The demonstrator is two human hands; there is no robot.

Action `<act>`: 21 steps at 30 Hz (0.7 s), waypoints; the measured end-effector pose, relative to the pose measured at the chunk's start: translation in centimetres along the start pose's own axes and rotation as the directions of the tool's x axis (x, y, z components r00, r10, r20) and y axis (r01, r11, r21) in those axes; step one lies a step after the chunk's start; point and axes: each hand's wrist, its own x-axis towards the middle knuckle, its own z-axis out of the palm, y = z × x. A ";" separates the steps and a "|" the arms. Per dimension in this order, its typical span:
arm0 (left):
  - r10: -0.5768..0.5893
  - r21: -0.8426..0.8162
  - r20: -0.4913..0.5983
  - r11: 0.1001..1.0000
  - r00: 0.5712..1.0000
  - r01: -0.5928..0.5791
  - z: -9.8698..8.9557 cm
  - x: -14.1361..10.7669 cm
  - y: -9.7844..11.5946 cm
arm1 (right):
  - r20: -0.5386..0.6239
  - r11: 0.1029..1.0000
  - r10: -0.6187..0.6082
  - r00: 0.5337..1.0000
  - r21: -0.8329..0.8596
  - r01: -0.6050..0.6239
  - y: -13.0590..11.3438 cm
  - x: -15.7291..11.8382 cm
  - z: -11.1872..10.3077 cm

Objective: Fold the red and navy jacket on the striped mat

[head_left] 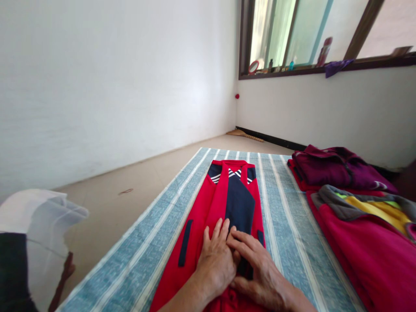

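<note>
A red and navy jacket (214,203) with white stripes near its collar lies lengthwise on a blue striped cloth (146,242), its sides folded inward. My left hand (217,255) rests flat on the middle of the jacket, fingers spread and pointing toward the collar. Close against it on the right, my right hand (255,268) touches the navy panel and the left hand, its fingers slightly bent and thumb apart. Neither hand holds anything that shows. The jacket's lower end is bunched below my hands and partly hidden by them.
Folded clothes lie at the right: a purple garment (338,169) and a pink one with grey and yellow (364,242). A white translucent bag (48,225) is at the lower left. Beyond are walls and a windowsill (292,71) with small items.
</note>
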 end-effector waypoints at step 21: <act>0.009 -0.007 -0.036 1.000 0.999 -0.009 0.6 -0.1 -0.1 | 0.019 0.999 0.026 0.999 0.018 -0.026 0.3 -0.2 0.2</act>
